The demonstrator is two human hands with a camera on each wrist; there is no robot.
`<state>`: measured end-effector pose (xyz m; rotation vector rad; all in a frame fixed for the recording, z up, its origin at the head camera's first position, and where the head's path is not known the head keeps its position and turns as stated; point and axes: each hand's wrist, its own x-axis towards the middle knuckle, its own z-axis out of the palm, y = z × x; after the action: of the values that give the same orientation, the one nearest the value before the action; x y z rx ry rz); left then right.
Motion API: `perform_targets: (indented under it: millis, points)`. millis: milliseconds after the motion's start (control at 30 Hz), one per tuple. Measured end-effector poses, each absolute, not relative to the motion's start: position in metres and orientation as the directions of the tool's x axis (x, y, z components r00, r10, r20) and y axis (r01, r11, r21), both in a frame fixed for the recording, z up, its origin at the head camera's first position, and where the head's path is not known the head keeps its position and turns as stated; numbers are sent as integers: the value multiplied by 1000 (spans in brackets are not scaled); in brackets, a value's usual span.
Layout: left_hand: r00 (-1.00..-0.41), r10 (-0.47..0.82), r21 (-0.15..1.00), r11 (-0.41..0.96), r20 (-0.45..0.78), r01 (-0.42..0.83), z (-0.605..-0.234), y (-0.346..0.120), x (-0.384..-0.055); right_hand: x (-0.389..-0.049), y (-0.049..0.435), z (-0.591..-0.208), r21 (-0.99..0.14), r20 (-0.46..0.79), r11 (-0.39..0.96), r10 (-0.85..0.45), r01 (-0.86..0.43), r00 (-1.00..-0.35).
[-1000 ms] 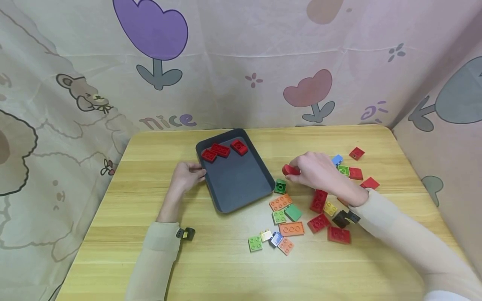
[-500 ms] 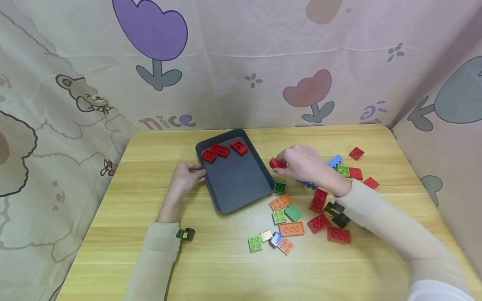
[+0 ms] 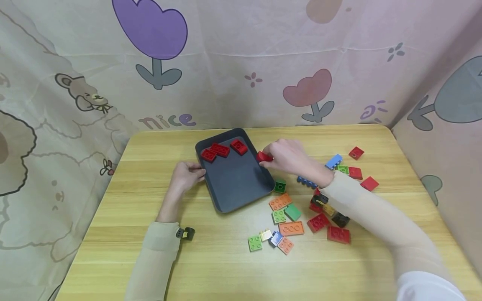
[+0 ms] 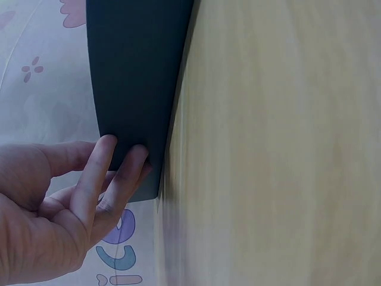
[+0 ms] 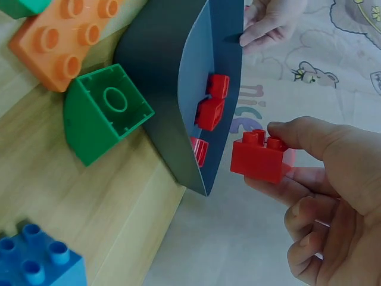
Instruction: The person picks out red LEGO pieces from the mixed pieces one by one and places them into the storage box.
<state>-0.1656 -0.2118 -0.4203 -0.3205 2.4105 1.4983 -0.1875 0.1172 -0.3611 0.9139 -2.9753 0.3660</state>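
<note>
My right hand (image 3: 286, 156) pinches a red building brick (image 5: 259, 158) between thumb and fingers. In the head view the brick overlaps the right rim of a dark grey tray (image 3: 235, 184). Several red bricks (image 3: 220, 149) lie at the tray's far end. My left hand (image 4: 71, 202) grips the tray at its left edge, fingertips against the outer wall. Just outside the tray's near right corner sits a green brick (image 5: 107, 113), its hollow underside showing.
Loose bricks spread right of the tray: an orange brick (image 3: 280, 202), a blue brick (image 3: 307, 182) and red bricks (image 3: 339, 235) nearer the front. Behind the wooden table (image 3: 211, 267) hangs a patterned cloth (image 3: 226, 62).
My right hand has carried the red brick leftward and slightly away from me, from among the loose bricks to the tray's right rim. The left hand and tray have stayed put.
</note>
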Motion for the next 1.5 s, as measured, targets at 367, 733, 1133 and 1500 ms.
perform_targets:
  millis: [367,733,1133,1500]
  points:
    - [-932,-41,836,429,-360,-342,-418,-210,-167,-198,96,-363,-213,63,782,-587,-586,-807]
    - [-932,-46,830,440,-361,-343,-418,-210,-167,-208,73,-364,-214,32,779,-597,-589,-802]
    - [-927,-50,826,438,-371,-354,-419,-211,-167,-216,45,-365,-184,20,768,-621,-613,-784]
    - [-933,-43,836,430,-357,-339,-420,-211,-167,-221,27,-378,-158,-16,754,-647,-637,-762]
